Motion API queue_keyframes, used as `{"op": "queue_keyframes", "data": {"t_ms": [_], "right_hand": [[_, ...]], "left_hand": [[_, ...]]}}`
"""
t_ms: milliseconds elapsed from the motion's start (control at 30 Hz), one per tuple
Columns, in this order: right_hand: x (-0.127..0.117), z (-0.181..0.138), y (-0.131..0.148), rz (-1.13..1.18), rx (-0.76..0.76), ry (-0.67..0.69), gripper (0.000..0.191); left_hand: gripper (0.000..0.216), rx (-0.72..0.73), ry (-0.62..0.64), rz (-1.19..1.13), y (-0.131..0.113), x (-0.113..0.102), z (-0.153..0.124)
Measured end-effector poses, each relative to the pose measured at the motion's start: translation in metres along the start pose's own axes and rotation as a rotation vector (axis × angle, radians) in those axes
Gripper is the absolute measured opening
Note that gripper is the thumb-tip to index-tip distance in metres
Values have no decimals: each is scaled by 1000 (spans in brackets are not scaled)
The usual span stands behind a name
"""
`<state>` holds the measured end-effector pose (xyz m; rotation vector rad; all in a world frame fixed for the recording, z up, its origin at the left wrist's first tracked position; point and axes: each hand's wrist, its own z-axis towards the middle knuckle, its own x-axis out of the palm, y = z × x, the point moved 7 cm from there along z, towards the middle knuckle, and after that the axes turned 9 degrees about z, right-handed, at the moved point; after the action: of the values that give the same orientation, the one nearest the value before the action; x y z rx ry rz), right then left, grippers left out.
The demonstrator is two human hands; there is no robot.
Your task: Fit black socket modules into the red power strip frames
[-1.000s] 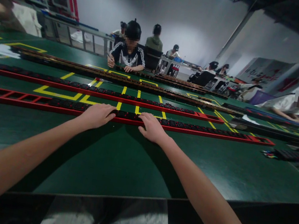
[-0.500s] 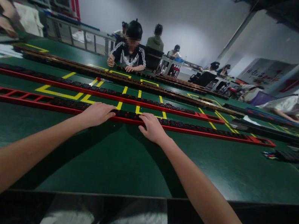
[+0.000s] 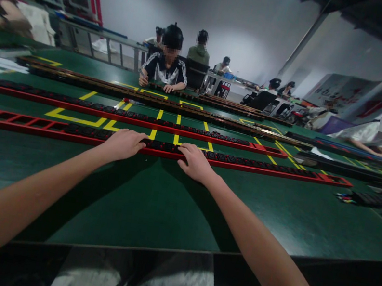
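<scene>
A long, narrow red frame (image 3: 266,172) lies across the green table in front of me. Square black pieces (image 3: 228,159) fill much of its length, while the slots at its left end are bare. My left hand (image 3: 123,144) is closed over the frame left of the middle, fingers curved across the top and thumb on the near side. A short way to the right, my right hand (image 3: 195,162) grips the same frame, its thumb low at the front edge. The fingertips of both hands are partly hidden behind the frame's top.
A second red frame with black pieces (image 3: 179,128) lies just beyond, then long brown-gold strips (image 3: 168,104). Yellow tape (image 3: 74,119) marks the green table (image 3: 149,214). Black strips (image 3: 379,201) lie at right. A co-worker (image 3: 167,68) sits opposite, others at both sides.
My hands and the near frame stay almost still. At the far left, a co-worker's arm has drawn back from the table.
</scene>
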<state>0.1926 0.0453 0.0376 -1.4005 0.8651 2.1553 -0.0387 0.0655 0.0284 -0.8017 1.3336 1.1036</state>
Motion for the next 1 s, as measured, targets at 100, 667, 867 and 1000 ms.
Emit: {"op": "queue_keyframes", "data": {"t_ms": [100, 667, 867, 1000], "right_hand": [[0, 0, 0, 10, 0, 0, 46], [5, 3, -4, 4, -59, -26, 44], [6, 3, -6, 19, -57, -34, 46], [6, 3, -6, 11, -70, -34, 45]], "left_hand": [[54, -16, 10, -25, 1, 0, -1], [52, 223, -267, -85, -38, -8, -15], [49, 201, -297, -67, -41, -11, -15], [61, 225, -317, -86, -53, -13, -20]]}}
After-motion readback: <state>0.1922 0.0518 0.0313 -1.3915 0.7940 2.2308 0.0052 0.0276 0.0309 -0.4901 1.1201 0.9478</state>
